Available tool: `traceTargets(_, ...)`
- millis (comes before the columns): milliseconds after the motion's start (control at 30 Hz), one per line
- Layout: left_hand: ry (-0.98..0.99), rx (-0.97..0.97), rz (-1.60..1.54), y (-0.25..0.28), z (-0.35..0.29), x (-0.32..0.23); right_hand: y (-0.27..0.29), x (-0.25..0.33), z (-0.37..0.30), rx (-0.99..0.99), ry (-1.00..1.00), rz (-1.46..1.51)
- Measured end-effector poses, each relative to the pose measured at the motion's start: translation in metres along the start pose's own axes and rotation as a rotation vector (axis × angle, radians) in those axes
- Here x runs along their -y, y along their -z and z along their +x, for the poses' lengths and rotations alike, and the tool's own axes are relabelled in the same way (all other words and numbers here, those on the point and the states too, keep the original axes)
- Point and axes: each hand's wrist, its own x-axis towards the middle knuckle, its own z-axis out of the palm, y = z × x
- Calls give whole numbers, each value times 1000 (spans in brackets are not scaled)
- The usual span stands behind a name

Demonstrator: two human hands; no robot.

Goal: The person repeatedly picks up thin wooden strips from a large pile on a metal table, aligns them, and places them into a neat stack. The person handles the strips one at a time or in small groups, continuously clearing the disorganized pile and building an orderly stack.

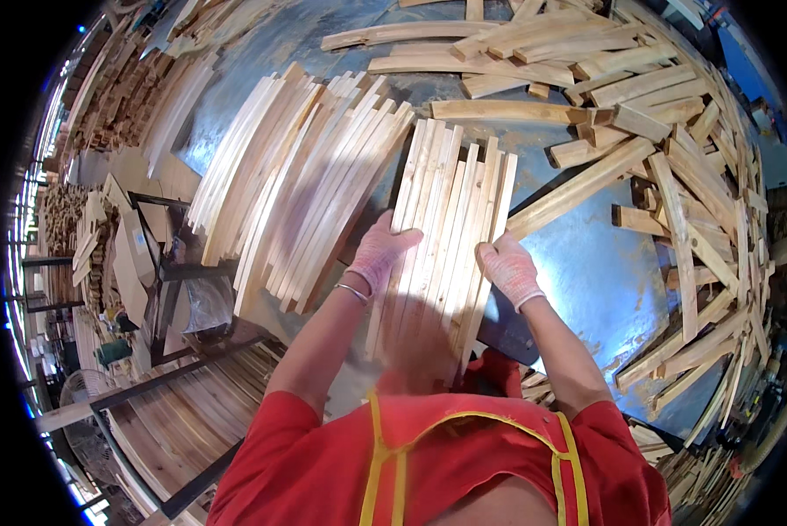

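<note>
A bundle of long, pale wooden strips [437,237] lies side by side in front of me, its near ends reaching toward my body. My left hand [383,252], in a pinkish knitted glove, presses on the bundle's left edge. On the opposite edge, my right hand [509,270], gloved alike, grips the outermost strips. Between them the strips are squeezed together, with far ends uneven. Just left of the bundle is a wider row of similar wooden strips [301,184], fanned at a slant.
Loose wooden boards [586,53] are heaped along the far and right side of the blue-grey metal table [586,254]. At lower left, a dark metal frame [183,368] holds flat boards, with a fan [87,394] beside it. More stacked wood [122,96] stands at far left.
</note>
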Motion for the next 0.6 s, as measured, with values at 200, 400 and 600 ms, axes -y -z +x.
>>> traceTargets(200, -295, -45, 14, -35, -43, -89, 74, 40, -45, -265, 67, -14)
traceTargets(400, -955, 74, -105, -22, -88, -227, 170, 139, -112, -833, 623, 198)
traceTargets(600, -751, -18, 431, 24, -71, -170, 110, 98, -102, -816, 534, -102)
